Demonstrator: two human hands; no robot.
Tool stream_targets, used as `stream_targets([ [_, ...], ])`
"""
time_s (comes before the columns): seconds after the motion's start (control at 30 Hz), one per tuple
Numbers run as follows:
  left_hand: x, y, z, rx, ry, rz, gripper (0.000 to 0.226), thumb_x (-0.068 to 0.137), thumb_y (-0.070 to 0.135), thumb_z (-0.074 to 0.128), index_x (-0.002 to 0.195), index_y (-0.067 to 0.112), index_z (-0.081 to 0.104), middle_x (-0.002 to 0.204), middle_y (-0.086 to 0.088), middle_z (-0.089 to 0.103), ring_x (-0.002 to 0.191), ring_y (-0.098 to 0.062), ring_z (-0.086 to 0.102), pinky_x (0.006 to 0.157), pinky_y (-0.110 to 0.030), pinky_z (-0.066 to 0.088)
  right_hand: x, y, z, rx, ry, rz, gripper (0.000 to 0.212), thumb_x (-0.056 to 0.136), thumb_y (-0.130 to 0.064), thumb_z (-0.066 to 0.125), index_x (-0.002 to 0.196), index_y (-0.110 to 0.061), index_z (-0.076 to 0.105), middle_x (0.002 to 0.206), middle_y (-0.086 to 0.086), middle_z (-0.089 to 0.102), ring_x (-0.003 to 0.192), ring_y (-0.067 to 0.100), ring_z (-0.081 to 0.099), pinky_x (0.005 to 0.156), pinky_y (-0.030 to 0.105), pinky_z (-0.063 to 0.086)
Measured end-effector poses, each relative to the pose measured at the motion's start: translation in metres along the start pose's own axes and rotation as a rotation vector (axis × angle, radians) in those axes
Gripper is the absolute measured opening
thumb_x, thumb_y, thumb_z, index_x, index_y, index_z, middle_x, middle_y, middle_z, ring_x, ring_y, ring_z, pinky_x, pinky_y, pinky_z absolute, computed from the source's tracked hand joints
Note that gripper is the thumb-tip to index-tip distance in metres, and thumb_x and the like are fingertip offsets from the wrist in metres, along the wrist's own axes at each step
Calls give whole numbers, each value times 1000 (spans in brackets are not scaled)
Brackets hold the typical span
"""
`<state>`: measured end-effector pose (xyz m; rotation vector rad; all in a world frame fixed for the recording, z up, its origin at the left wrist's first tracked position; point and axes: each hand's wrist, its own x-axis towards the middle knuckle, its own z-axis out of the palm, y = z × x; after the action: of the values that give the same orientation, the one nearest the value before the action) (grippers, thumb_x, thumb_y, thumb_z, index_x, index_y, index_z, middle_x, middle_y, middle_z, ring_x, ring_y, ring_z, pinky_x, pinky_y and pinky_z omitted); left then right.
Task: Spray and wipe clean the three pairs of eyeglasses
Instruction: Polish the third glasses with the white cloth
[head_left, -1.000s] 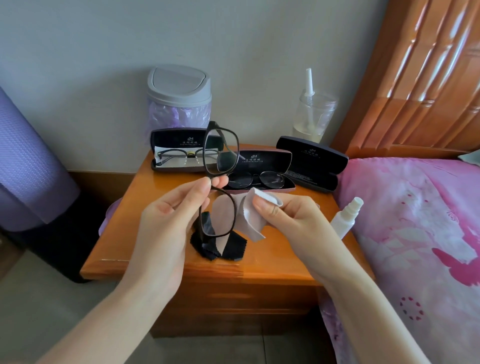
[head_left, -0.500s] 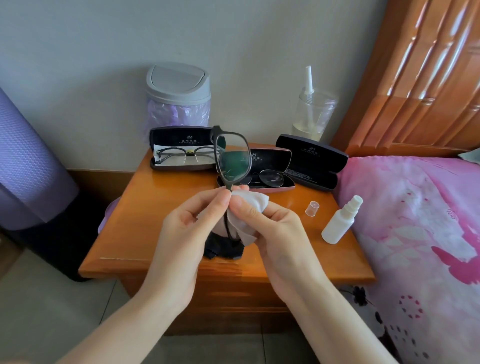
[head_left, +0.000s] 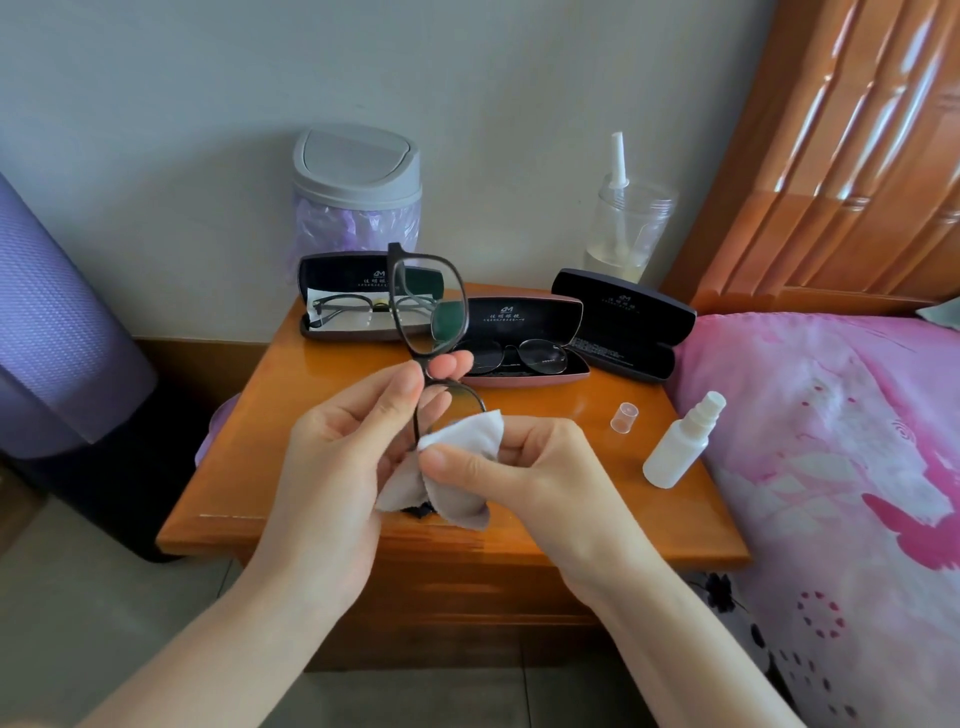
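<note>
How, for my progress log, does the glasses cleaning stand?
Looks done: spraying, since the spray bottle sits aside uncapped, cap beside it. In hand: the left hand pinches the black glasses while the right hand rubs their lower lens with the grey cloth. Left: perhaps the upper lens, plus the left-case pair and middle-case pair; their cleanliness cannot be told.

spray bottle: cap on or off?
Off. The bottle shows a bare nozzle, and the clear cap stands apart from it on the table.
</note>
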<state>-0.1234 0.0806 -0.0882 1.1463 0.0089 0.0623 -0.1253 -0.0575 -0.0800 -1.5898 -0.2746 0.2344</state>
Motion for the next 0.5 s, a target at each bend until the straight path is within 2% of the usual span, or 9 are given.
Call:
stream_targets([
  [0.13,5,3,-3,-31,-19,44,24,79,27,55,86,21,78,102,-2,75,101,-15,69,85,-23,54,1,-1,0,-7,-35,31,7,83,-10,70,81,-15,73,72,-9,73,69,4,69,64,14,52],
  [0.3,2,3,0,49,-13,70,24,79,31,55,82,25,78,94,2,76,94,-9,70,80,-18,55,1,1,4,80,35,-18,9,81,-9,69,89,-8,74,80,-1,75,73,9,71,64,17,53],
  [0.37,-2,1,2,94,-54,64,26,81,32,54,87,23,78,94,1,76,94,-10,70,76,-16,54,2,0,5,121,87,-36,14,80,-11,70,92,-6,74,83,3,76,76,11,71,66,17,53],
  [0.5,-6,-2,6,100,-89,64,29,82,29,54,97,15,75,99,0,75,99,-11,69,77,-16,53,3,1,6,259,155,-11,25,74,-22,70,92,-6,75,82,5,74,78,11,70,67,15,51],
])
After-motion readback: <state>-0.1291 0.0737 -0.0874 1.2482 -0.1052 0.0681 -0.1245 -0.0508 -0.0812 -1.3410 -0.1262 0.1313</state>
